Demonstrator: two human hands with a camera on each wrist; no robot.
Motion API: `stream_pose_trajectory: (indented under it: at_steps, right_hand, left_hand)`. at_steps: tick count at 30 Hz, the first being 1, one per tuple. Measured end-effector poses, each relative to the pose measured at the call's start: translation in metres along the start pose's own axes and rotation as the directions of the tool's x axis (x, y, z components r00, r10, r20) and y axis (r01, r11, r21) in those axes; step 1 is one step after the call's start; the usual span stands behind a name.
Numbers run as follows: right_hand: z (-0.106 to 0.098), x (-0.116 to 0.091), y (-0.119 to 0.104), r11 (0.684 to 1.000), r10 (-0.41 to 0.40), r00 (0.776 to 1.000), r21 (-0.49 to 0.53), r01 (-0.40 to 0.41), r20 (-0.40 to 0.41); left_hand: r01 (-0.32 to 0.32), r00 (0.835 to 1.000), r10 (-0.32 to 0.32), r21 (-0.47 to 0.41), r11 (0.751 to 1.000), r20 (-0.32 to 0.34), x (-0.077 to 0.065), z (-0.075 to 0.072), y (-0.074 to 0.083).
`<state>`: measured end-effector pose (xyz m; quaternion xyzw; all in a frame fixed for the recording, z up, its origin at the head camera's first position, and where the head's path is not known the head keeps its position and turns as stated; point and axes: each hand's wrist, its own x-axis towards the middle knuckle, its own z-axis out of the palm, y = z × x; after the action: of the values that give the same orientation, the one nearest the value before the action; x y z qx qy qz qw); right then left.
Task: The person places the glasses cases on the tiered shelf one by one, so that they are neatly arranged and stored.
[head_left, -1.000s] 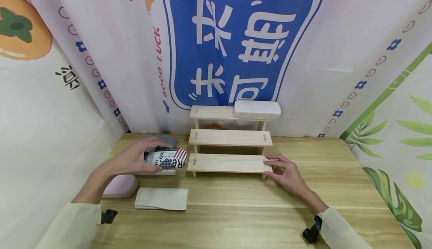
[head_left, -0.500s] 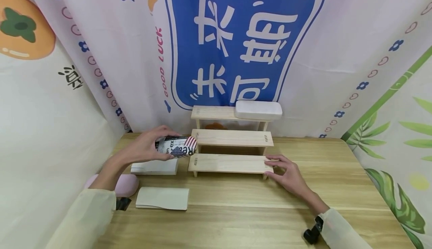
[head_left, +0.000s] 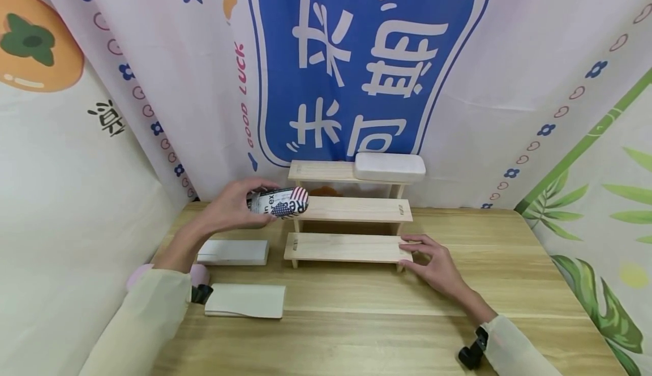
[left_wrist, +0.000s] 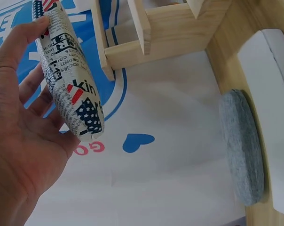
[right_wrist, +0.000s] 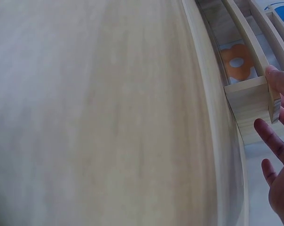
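My left hand (head_left: 236, 206) holds an oblong glasses case (head_left: 283, 202) with newsprint lettering and American flag patches, thumb on one side and fingers on the other. The case is raised in front of the left end of the middle step of a three-step wooden display stand (head_left: 346, 247). In the left wrist view, the same glasses case (left_wrist: 71, 80) lies slanted along the fingers, with the stand (left_wrist: 172, 33) beyond it. At the bottom step's right end, my right hand (head_left: 433, 265) grips the board, and its thumb (right_wrist: 276, 77) shows on the edge.
A white case (head_left: 389, 166) lies on the top step's right side. Left of the stand are a white box (head_left: 232, 252), a cream folded pouch (head_left: 245, 300) and a partly hidden pink case (head_left: 200, 274). A grey felt case (left_wrist: 240, 146) lies beside the white box.
My left hand has carried the glasses case up and to the right, from over the boxes to the middle step's left end. My right hand has stayed on the bottom step.
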<state>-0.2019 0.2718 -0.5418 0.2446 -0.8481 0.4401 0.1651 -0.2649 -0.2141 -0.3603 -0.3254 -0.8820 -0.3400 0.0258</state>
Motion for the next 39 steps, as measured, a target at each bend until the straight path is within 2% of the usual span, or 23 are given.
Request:
stream_pose_trajectory:
  at_steps: [11, 20, 32, 39]
  right_hand:
    - [0.0, 0.0, 0.001, 1.0, -0.009, 1.0, -0.003, 0.009, 0.002]
    - [-0.001, 0.0, -0.003, 1.0, -0.021, 1.0, -0.006, 0.021, 0.006]
    - [-0.001, 0.001, -0.004, 1.0, -0.028, 1.0, 0.006, 0.028, -0.001]
    - [0.0, 0.0, -0.004, 1.0, -0.021, 1.0, 0.02, 0.021, -0.003]
  left_hand:
    - [0.013, 0.998, -0.013, 0.008, 1.0, -0.058, 0.028, 0.003, 0.009]
    - [0.078, 0.993, -0.077, 0.014, 0.997, -0.093, 0.047, 0.005, 0.014]
    - [0.142, 0.988, -0.136, 0.081, 0.987, -0.075, 0.064, 0.008, 0.013]
    - [0.155, 0.986, -0.149, 0.095, 0.983, -0.068, 0.076, 0.014, 0.012]
